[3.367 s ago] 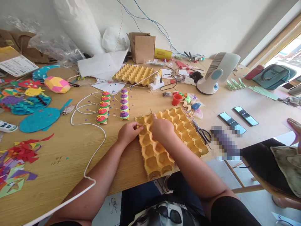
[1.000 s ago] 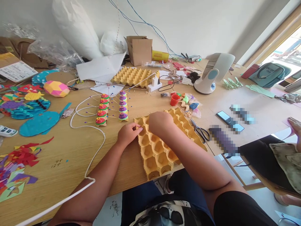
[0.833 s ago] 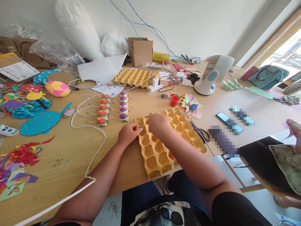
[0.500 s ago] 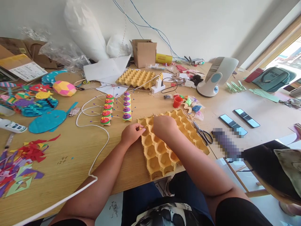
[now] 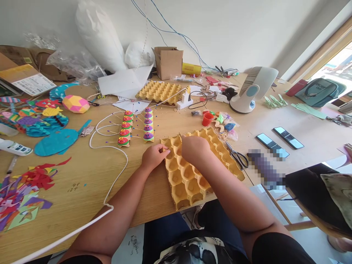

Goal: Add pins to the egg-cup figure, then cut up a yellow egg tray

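Now your curled right hand (image 5: 195, 149) has slid right, showing more egg cups (image 5: 178, 151); what it holds, I can't tell. Your left hand (image 5: 154, 157) pinches the yellow egg tray (image 5: 182, 179), lying at the table (image 5: 93, 176)'s near edge.

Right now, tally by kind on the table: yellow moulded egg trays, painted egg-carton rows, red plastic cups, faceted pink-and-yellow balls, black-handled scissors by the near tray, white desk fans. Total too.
Yellow egg trays: 2 visible
Painted rows: 2
Red cup: 1
Faceted ball: 1
Scissors: 1
White fan: 1
Total: 8
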`<state>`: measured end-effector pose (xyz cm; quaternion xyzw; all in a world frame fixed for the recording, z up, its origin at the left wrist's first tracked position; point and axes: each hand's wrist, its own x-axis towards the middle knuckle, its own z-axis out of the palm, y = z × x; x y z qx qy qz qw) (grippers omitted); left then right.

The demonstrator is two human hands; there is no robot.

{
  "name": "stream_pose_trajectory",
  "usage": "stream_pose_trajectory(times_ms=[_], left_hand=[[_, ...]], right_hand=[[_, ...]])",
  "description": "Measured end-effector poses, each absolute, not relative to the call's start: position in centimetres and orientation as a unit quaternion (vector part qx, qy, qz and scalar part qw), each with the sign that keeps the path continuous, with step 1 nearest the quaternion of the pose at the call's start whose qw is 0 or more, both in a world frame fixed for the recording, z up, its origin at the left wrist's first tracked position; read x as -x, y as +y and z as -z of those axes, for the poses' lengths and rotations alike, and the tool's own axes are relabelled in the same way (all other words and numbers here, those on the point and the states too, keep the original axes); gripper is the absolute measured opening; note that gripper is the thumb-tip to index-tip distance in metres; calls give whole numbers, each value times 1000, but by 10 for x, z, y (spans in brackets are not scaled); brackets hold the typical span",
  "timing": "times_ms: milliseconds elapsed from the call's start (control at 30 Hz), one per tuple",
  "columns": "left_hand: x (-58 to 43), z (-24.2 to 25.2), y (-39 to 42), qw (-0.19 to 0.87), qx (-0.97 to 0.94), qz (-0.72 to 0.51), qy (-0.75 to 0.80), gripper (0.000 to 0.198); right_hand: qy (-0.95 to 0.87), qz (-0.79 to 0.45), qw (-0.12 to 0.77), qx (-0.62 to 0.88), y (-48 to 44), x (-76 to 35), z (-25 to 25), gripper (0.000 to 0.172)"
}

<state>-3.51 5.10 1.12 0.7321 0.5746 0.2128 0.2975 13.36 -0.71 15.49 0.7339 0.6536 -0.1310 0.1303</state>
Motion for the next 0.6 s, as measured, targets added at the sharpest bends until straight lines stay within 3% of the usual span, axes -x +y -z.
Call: stream_pose_trajectory(times_ms=[100,367,600], left_hand=[[35,-12,51,297,-732,-205,578,36],[36,-11,52,310,-726,-207,578,38],[36,-12,51,315,-721,-206,581,41]], right_hand=[[659,117,115,-734,4,-133,-148,54],[671,99,114,-726,-22,-131,-144,71],[669,101,125,-726,-14,-123,-141,74]])
